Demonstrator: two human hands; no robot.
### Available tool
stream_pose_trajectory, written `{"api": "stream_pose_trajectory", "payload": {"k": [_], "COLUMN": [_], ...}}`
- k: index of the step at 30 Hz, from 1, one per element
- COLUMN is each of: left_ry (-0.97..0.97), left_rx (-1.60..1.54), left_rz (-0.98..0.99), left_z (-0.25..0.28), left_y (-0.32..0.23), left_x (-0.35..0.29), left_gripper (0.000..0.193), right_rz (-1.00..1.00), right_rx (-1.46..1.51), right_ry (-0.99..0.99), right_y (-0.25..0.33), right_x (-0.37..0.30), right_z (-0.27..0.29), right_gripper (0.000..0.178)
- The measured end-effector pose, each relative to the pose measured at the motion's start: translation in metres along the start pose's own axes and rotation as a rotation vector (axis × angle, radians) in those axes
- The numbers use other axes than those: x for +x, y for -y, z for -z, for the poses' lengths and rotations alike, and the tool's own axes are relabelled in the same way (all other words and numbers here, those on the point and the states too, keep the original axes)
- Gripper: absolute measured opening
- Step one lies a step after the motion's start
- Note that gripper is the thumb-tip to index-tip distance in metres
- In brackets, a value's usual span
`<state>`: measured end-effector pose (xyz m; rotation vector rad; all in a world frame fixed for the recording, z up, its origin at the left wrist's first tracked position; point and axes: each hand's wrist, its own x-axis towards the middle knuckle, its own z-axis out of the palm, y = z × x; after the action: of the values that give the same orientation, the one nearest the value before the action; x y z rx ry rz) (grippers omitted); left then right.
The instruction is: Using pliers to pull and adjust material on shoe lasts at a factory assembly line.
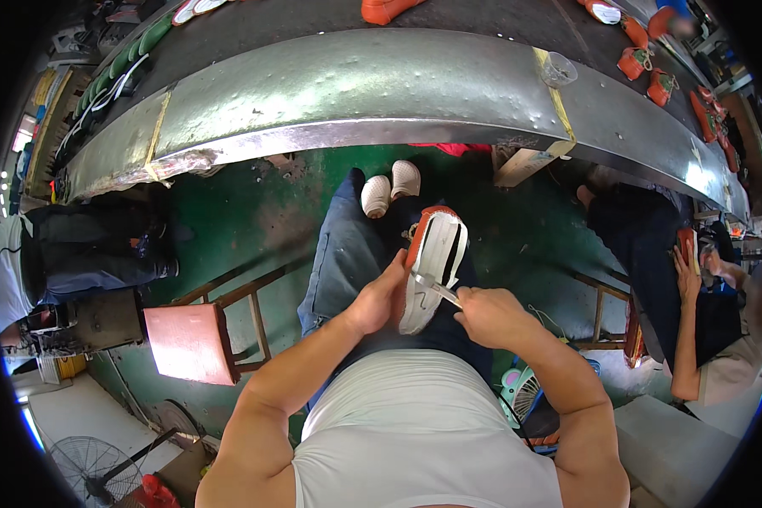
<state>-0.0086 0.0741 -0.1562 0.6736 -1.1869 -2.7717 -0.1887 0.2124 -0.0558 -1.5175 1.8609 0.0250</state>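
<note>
An orange shoe (pixel 414 239) lies sole up over my lap, toe pointing away from me. Its underside, a whitish sole (pixel 432 250) with a dark strip along the right, faces up. My left hand (pixel 378 295) is closed around the shoe's left side, near the middle. In my right hand (pixel 495 317) is a silver metal hand tool (pixel 437 287) with a wider far end, lying against the sole near the heel half. The fist covers its handle, so its exact kind is unclear.
A metal-edged bench (pixel 356 80) spans the front, with orange shoes (pixel 634 63) on it and a clear cup (pixel 557 69) at its edge. Left stands a stool (pixel 190 343); near my right elbow, a small fan (pixel 519 391). A co-worker's hand (pixel 687 275) holds another shoe at right; another person sits left.
</note>
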Motion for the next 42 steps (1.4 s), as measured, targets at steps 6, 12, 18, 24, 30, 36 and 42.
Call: {"api": "stream_pose_trajectory", "payload": {"k": [6, 12, 18, 24, 30, 36, 42], "left_ry": [-0.743, -0.685, -0.566, -0.421, -0.259, -0.15, -0.264], "left_rx": [0.689, 0.89, 1.097, 1.323, 1.409, 1.477, 1.12], "left_rz": [-0.101, -0.266, -0.37, -0.337, -0.159, -0.092, -0.146], "left_z": [0.01, 0.008, 0.015, 0.015, 0.011, 0.009, 0.021], "left_y": [0.025, 0.017, 0.018, 0.012, -0.003, -0.015, 0.017], "left_x": [0.021, 0.016, 0.016, 0.015, 0.018, 0.012, -0.01], "left_gripper": [0.057, 0.049, 0.048, 0.056, 0.057, 0.057, 0.062], "right_rz": [0.03, 0.137, -0.096, -0.04, -0.046, -0.021, -0.077], "right_rx": [0.332, 0.149, 0.424, 0.545, 0.49, 0.383, 0.424], "right_ry": [-0.177, -0.398, -0.054, -0.364, -0.483, -0.486, -0.337], "right_y": [-0.005, -0.011, -0.03, -0.022, -0.045, -0.033, -0.03], "right_x": [0.017, 0.023, 0.011, 0.017, 0.061, 0.054, 0.043], "right_z": [-0.059, -0.051, -0.047, -0.018, -0.041, -0.048, -0.039], "right_gripper": [0.027, 0.028, 0.025, 0.029, 0.033, 0.036, 0.037]}}
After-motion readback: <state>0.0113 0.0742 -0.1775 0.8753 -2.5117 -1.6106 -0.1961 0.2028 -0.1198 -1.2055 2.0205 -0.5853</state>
